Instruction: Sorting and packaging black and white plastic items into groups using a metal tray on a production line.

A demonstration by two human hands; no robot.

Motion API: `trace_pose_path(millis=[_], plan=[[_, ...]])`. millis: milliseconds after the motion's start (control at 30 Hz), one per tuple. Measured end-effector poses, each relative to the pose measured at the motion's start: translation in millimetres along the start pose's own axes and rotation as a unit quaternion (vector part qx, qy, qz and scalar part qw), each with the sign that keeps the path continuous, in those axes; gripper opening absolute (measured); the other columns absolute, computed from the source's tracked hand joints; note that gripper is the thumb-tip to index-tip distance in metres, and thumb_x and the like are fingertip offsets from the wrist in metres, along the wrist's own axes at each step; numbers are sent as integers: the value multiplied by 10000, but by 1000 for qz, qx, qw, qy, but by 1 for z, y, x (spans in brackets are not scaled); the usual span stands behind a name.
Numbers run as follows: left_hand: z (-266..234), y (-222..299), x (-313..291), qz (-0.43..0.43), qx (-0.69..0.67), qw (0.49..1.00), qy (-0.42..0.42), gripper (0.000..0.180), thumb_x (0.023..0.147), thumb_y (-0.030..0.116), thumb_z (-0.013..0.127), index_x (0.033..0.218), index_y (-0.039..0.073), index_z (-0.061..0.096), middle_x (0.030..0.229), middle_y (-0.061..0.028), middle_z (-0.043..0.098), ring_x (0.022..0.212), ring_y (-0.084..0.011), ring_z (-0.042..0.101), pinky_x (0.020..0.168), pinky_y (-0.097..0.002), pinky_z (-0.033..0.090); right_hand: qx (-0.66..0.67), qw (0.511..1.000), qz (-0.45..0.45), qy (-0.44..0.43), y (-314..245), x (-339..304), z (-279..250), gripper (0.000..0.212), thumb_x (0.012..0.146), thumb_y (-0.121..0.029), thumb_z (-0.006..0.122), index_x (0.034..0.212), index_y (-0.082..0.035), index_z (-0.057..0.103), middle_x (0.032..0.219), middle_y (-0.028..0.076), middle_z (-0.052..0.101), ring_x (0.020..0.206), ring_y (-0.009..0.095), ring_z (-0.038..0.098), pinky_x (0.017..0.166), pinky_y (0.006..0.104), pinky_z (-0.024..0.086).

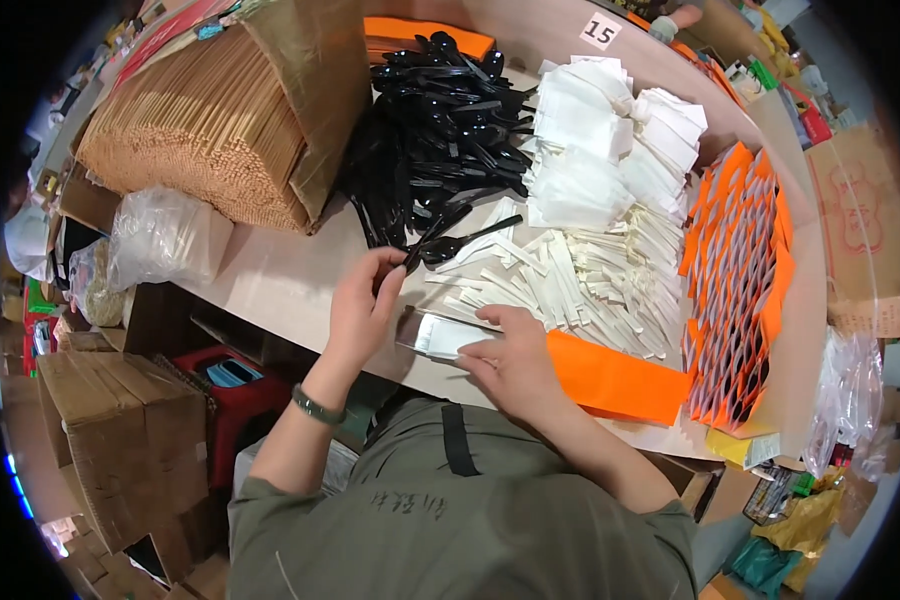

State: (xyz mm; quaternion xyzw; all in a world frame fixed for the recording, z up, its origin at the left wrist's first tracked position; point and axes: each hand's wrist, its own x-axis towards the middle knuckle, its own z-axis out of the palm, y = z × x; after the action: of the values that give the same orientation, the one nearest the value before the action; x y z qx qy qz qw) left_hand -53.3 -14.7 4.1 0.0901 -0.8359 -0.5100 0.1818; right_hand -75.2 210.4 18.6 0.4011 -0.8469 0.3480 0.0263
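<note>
At the near edge of the table, my left hand (368, 305) pinches a black plastic spoon (448, 222) by one end. Another black spoon (438, 250) lies beside it. Further away is a heap of loose black spoons (450, 120). My right hand (518, 362) is closed around a long orange sleeve (620, 378), gripped near its left end. A folded white napkin (440, 337) shows at that end, between my two hands. Thin white paper-wrapped sticks (590, 290) lie strewn just beyond my right hand.
Stacked white napkins (580, 140) lie behind the sticks. Overlapping orange sleeves (735, 290) stand in a row at the right. A cardboard box (335, 90) packed with brown sticks (200, 130) fills the far left. Brown cartons (120, 430) stand at lower left, near a red stool (235, 400).
</note>
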Motion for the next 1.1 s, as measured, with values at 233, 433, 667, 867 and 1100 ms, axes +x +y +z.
trace_pose_path(millis=[233, 433, 667, 867, 1100], plan=[[7, 9, -18, 96, 55, 989, -103, 142, 840, 24, 698, 976, 59, 680, 861, -84, 660, 818, -249, 630, 741, -323, 495, -13, 995, 95, 0, 11, -7, 1, 251, 749, -156, 781, 955, -57, 677, 1068, 126, 633, 1004, 336, 581, 852, 425, 463], [15, 14, -32, 238, 127, 926, -263, 172, 730, 83, 693, 899, 96, 664, 904, -57, 653, 891, -273, 633, 794, -395, 495, -8, 1000, -12, 13, 25, -54, -35, 426, 805, -199, 745, 1184, -45, 626, 1231, 147, 624, 1183, 341, 565, 1019, 455, 428], [-43, 55, 53, 296, 297, 903, -90, 138, 781, 144, 733, 883, 82, 664, 863, -67, 649, 820, -255, 651, 699, -370, 528, -136, 980, -118, -81, 28, -57, -17, 388, 868, -194, 672, 1228, -61, 615, 1291, 120, 613, 1243, 303, 554, 1072, 534, 382], [-150, 110, 152, 128, 476, 862, 122, 137, 800, 206, 686, 859, 85, 718, 820, -141, 677, 780, -357, 661, 692, -459, 535, -123, 981, -132, -67, 30, -61, -14, 349, 830, -166, 683, 1154, -46, 631, 1263, 144, 608, 1232, 310, 548, 1082, 525, 364], [-155, 107, 174, 36, 514, 854, 72, 193, 847, 205, 613, 879, 38, 704, 871, -208, 693, 844, -386, 676, 750, -483, 547, -66, 993, -80, -54, 37, -75, -26, 327, 744, -165, 729, 1057, -81, 689, 1282, 244, 541, 1228, 436, 486, 1046, 570, 362]])
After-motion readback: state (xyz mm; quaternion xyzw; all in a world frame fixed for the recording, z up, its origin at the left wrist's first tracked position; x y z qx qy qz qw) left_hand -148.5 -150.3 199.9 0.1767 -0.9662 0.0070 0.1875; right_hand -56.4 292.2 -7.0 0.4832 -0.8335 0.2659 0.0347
